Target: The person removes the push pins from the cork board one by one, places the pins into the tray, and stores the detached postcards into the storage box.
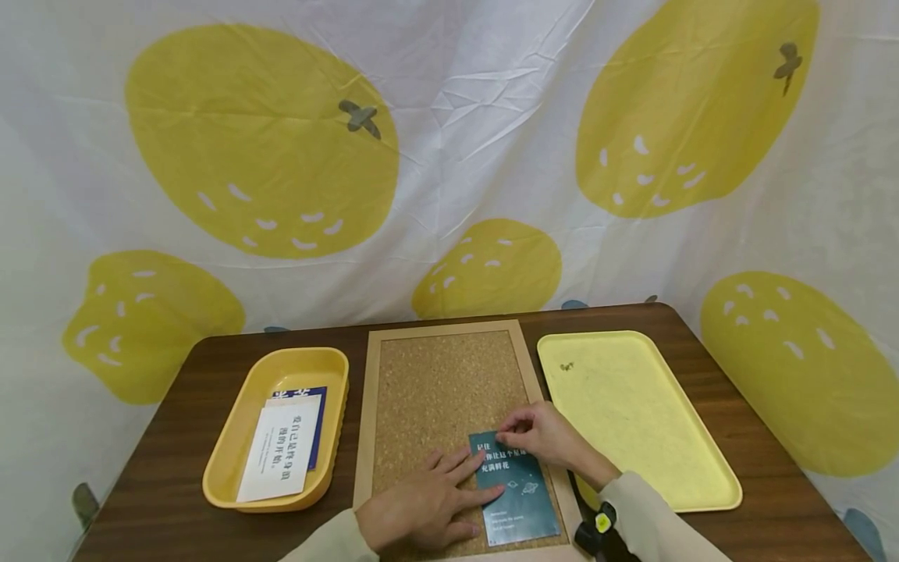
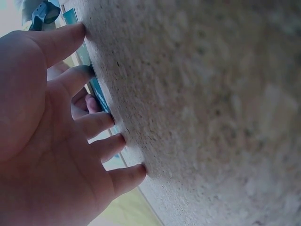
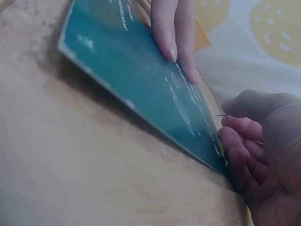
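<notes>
A dark teal card [image 1: 523, 519] with white lettering and small planet drawings lies on the lower right part of a wood-framed corkboard [image 1: 449, 382]. My left hand [image 1: 428, 503] is spread flat-fingered at the card's left side, some fingertips pressing on the card and others on the cork. At the card's top edge, my right hand [image 1: 544, 435] pinches a pin [image 3: 220, 115] between thumb and index finger. Only the pin's thin metal point shows in the right wrist view; its head is hidden by the fingers. In that view the card's near edge lifts slightly off the board.
Left of the board stands an orange-yellow basket [image 1: 218, 468] holding several printed cards [image 1: 281, 449]. A pale yellow tray [image 1: 639, 414] lies to the right, with a few small dark bits [image 1: 566, 366] near its far left corner. A lemon-print cloth [image 1: 449, 156] hangs behind the brown table [image 1: 161, 468].
</notes>
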`<act>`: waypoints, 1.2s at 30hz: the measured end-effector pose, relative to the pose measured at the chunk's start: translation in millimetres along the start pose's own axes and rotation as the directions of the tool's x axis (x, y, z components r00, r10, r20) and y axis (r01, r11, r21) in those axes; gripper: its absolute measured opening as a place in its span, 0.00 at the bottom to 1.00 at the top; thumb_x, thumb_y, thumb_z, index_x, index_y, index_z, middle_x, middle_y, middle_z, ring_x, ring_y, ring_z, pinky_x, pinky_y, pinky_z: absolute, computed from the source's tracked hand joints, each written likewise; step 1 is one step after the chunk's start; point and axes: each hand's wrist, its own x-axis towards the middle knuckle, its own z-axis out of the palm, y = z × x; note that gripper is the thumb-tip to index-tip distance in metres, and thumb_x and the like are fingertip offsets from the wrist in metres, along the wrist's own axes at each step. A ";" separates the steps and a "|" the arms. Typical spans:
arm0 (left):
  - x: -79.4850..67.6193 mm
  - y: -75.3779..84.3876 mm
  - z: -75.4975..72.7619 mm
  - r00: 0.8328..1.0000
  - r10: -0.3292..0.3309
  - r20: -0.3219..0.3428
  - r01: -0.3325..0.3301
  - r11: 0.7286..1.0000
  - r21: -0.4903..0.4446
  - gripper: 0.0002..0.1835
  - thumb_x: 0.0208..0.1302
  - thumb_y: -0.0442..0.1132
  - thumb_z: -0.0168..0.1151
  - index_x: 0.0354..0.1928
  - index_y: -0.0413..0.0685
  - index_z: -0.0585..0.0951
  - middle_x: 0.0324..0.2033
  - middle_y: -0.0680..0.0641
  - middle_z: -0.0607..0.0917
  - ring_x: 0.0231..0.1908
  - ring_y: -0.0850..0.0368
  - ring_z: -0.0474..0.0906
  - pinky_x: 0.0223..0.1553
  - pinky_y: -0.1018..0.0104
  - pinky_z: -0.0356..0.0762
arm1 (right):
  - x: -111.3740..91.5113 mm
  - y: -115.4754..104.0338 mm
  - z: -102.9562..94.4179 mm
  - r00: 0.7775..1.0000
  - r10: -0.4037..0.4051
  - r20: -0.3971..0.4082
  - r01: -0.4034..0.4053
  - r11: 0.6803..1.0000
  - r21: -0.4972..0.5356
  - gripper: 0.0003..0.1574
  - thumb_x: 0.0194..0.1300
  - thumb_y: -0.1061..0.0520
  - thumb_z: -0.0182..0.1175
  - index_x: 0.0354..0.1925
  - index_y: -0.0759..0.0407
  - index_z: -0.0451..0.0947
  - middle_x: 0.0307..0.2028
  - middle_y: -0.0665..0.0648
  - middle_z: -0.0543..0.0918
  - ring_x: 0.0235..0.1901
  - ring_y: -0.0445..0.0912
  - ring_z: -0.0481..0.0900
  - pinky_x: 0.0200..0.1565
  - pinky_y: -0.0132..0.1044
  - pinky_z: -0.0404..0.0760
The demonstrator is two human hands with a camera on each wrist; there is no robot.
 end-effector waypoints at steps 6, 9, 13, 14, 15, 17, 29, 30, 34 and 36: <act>0.0 -0.5 -0.2 1.000 -0.005 0.007 0.005 1.000 -0.015 0.30 0.74 0.63 0.43 0.76 0.77 0.56 0.78 0.50 0.51 0.76 0.49 0.47 0.72 0.44 0.57 | 0.3 1.6 -1.1 1.000 -0.005 0.003 0.005 1.000 0.005 0.04 0.64 0.54 0.68 0.35 0.51 0.88 0.28 0.44 0.85 0.25 0.36 0.76 0.27 0.30 0.77; 0.8 -1.0 -0.7 1.000 -0.008 0.015 0.008 1.000 -0.025 0.30 0.74 0.63 0.44 0.76 0.77 0.56 0.78 0.50 0.51 0.76 0.49 0.47 0.72 0.45 0.57 | 0.6 3.2 -1.6 1.000 -0.011 0.002 0.011 1.000 0.011 0.04 0.64 0.54 0.67 0.36 0.51 0.88 0.29 0.44 0.86 0.26 0.37 0.77 0.28 0.30 0.78; 1.3 -1.3 -0.7 1.000 -0.005 0.025 0.006 0.999 -0.031 0.30 0.74 0.63 0.44 0.76 0.77 0.56 0.78 0.50 0.51 0.77 0.49 0.46 0.72 0.45 0.56 | 0.1 3.7 -2.7 1.000 -0.018 -0.001 0.018 1.000 0.021 0.05 0.64 0.54 0.67 0.36 0.52 0.88 0.30 0.45 0.86 0.26 0.37 0.78 0.30 0.30 0.79; 1.4 -1.2 -0.6 1.000 -0.004 0.027 0.005 0.999 -0.032 0.30 0.74 0.63 0.44 0.76 0.77 0.56 0.78 0.50 0.51 0.77 0.50 0.46 0.72 0.45 0.56 | -0.1 3.6 -3.1 1.000 -0.020 -0.001 0.020 1.000 0.022 0.05 0.64 0.54 0.67 0.36 0.52 0.88 0.30 0.45 0.86 0.27 0.37 0.79 0.30 0.31 0.80; 1.8 -1.2 -0.4 1.000 -0.004 0.031 0.005 1.000 -0.031 0.30 0.74 0.63 0.43 0.76 0.77 0.56 0.78 0.51 0.51 0.77 0.50 0.46 0.72 0.45 0.55 | -0.3 3.7 -3.5 1.000 -0.021 0.001 0.021 1.000 0.023 0.05 0.64 0.54 0.67 0.37 0.52 0.88 0.30 0.45 0.87 0.27 0.37 0.79 0.30 0.31 0.80; 2.6 -1.3 -0.3 0.999 -0.009 0.040 0.010 1.000 -0.028 0.31 0.74 0.63 0.44 0.76 0.77 0.55 0.78 0.51 0.50 0.77 0.50 0.45 0.72 0.45 0.56 | -0.9 3.3 -4.6 1.000 -0.024 0.005 0.023 0.999 0.027 0.06 0.65 0.54 0.67 0.37 0.53 0.88 0.30 0.46 0.87 0.27 0.37 0.79 0.30 0.31 0.80; 5.3 -1.3 0.1 0.998 -0.032 0.061 0.034 0.999 -0.034 0.32 0.73 0.63 0.46 0.76 0.79 0.54 0.78 0.52 0.49 0.77 0.50 0.43 0.71 0.44 0.57 | -1.8 9.2 -15.7 0.998 -0.039 0.046 0.034 0.995 0.091 0.08 0.65 0.54 0.67 0.39 0.56 0.87 0.33 0.50 0.87 0.28 0.38 0.80 0.30 0.31 0.82; 5.3 -1.5 0.0 0.998 -0.032 0.061 0.034 0.999 -0.039 0.31 0.73 0.63 0.46 0.76 0.79 0.54 0.78 0.52 0.49 0.77 0.50 0.43 0.71 0.44 0.57 | -1.9 9.7 -17.3 0.998 -0.043 0.042 0.038 0.995 0.093 0.08 0.65 0.54 0.66 0.39 0.57 0.87 0.33 0.51 0.87 0.28 0.38 0.81 0.30 0.32 0.82; 5.3 -2.0 -0.4 0.998 -0.028 0.058 0.031 0.999 -0.043 0.31 0.73 0.63 0.46 0.76 0.80 0.54 0.78 0.52 0.50 0.77 0.51 0.43 0.71 0.44 0.57 | -2.7 13.5 -25.3 0.999 -0.052 -0.009 0.053 0.997 0.062 0.07 0.65 0.56 0.66 0.39 0.57 0.87 0.34 0.50 0.88 0.29 0.38 0.81 0.32 0.32 0.82; 5.0 -2.1 -0.5 0.998 -0.026 0.054 0.028 0.999 -0.042 0.31 0.73 0.63 0.46 0.76 0.79 0.54 0.78 0.52 0.50 0.77 0.51 0.44 0.71 0.44 0.57 | -3.2 15.1 -30.1 0.998 -0.047 -0.030 0.048 0.998 0.043 0.06 0.65 0.56 0.66 0.39 0.57 0.87 0.34 0.49 0.88 0.30 0.38 0.81 0.33 0.32 0.82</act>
